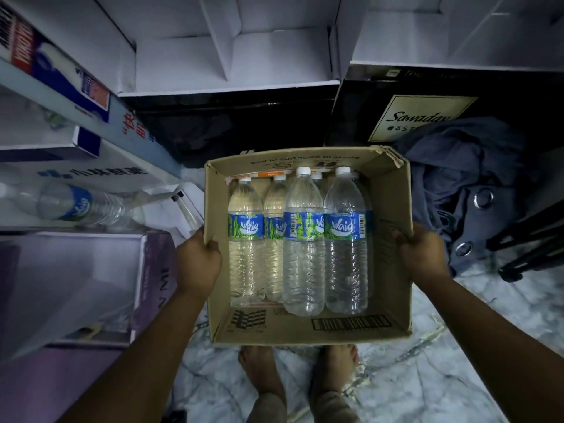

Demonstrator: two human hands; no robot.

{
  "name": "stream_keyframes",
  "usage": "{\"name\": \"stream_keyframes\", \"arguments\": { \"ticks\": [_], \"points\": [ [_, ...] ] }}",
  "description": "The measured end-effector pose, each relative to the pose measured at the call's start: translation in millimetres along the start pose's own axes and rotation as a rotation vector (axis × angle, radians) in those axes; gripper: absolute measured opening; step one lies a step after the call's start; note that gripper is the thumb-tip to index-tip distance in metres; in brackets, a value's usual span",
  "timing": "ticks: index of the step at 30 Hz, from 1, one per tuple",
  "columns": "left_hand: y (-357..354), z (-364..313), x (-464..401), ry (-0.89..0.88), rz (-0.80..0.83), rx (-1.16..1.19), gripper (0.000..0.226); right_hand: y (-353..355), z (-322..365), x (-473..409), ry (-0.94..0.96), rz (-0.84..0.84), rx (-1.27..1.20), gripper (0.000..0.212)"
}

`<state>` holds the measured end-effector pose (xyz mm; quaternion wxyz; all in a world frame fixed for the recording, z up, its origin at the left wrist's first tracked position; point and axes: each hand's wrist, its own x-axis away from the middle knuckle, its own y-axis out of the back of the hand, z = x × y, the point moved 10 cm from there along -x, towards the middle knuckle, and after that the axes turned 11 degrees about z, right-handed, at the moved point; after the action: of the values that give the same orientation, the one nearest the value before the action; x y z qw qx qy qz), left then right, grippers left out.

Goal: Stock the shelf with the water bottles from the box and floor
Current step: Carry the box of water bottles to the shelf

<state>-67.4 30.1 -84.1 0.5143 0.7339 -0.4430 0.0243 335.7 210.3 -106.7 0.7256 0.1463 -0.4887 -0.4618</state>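
Observation:
I hold an open cardboard box [392, 206] in front of me, above the floor. My left hand [198, 261] grips its left wall and my right hand [422, 254] grips its right wall, fingers curled over the rims. Several clear water bottles [305, 239] with blue and green labels and white caps lie side by side inside it, caps pointing away from me. One more such bottle [81, 204] lies on its side on the white shelf [91, 225] at my left.
White cardboard display shelves [213, 56] stand ahead over black cartons [412, 114]. A grey cloth [457, 166] and black tripod legs [531, 239] lie at the right. A purple box [152, 285] sits low at the left. My bare feet [262, 370] stand on the marble floor.

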Motion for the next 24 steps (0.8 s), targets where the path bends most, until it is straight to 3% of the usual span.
{"name": "stream_keyframes", "arguments": {
  "ticks": [24],
  "points": [
    [252.1,-135.2,320.5,0.037,-0.154,0.06,0.022,270.1,144.8,282.1,0.201,0.017,0.053,0.023]
  ]
}}
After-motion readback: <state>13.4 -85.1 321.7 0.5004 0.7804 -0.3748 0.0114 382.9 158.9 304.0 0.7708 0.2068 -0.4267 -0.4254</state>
